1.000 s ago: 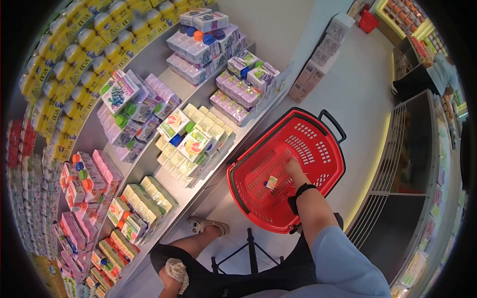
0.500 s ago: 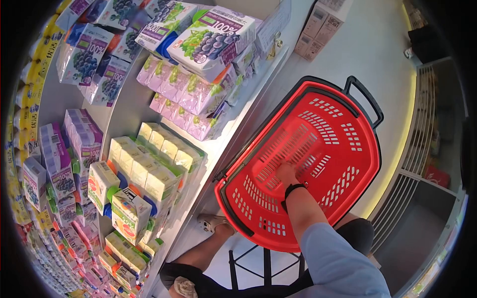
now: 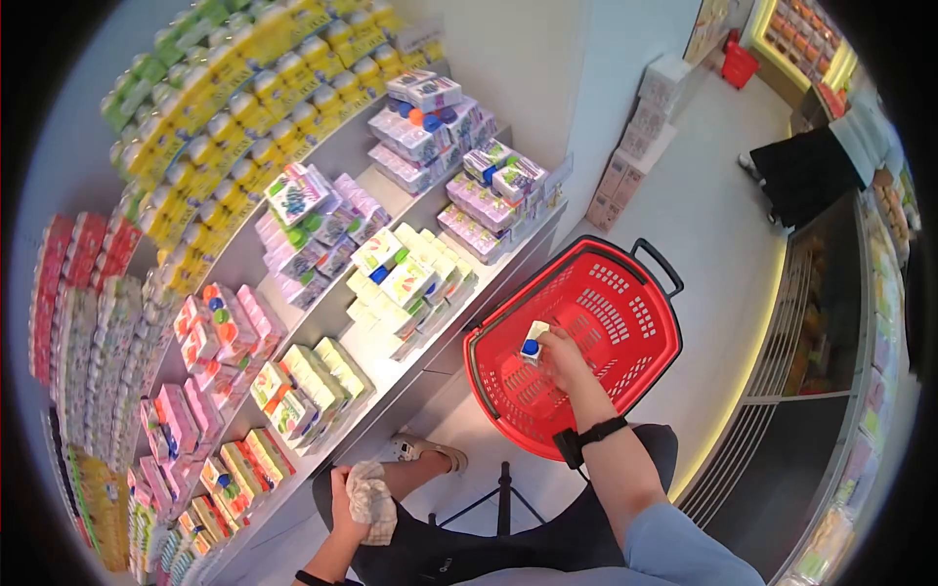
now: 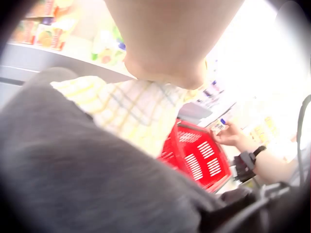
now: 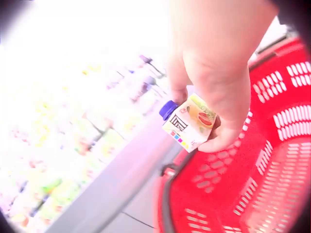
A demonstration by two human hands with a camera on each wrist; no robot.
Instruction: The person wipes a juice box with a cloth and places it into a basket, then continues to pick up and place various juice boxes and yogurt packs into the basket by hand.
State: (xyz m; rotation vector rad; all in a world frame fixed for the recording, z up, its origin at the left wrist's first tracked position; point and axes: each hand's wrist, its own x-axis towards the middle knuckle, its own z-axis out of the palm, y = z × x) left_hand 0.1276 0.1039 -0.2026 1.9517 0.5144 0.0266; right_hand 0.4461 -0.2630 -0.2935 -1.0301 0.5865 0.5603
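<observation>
My right hand (image 3: 561, 357) pinches a small juice carton (image 5: 188, 121) between thumb and fingers. The carton is cream coloured, with a blue cap and a picture of cut fruit on its side. Below it is the red shopping basket (image 3: 625, 376), which has slotted walls and a black handle; in the head view hand and carton overlap its inside. At my left thigh, my left hand (image 3: 344, 503) holds a crumpled checked cloth (image 3: 373, 506). The left wrist view shows the same cloth (image 4: 138, 109) hanging over the dark trouser leg, its fingers mostly hidden.
Stepped shelves to the left carry cream juice packs (image 3: 405, 283), purple grape packs (image 3: 479, 205) and yellow packs (image 3: 210, 146). Stacked boxes (image 3: 620, 186) stand past the shelf end. On the right is a rack with rails (image 3: 752, 430); a person in a black skirt (image 3: 806, 176) bends there.
The carton lay in the basket a second ago with my right hand reaching in; now that hand holds it. The head view swung nearer the shelves and back. My left hand and cloth show more fully.
</observation>
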